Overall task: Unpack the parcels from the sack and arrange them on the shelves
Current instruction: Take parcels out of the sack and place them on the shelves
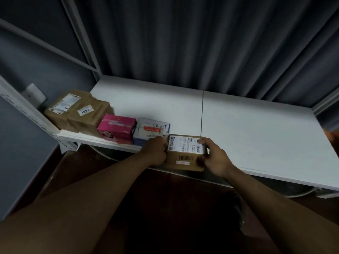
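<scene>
The box (186, 153) sits at the shelf's (256, 136) front edge, held between both hands: left hand (156, 153) curled against its left side, right hand (212, 158) pinching its right end. Its long axis follows the edge, and the white parcel (151, 132) lies just left, nearer the left hand.

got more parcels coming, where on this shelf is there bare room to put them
Free: the white shelf right of the cardboard box held by both hands, and the strip behind the row, up to the curtain. Crowded: the front left edge.
</scene>
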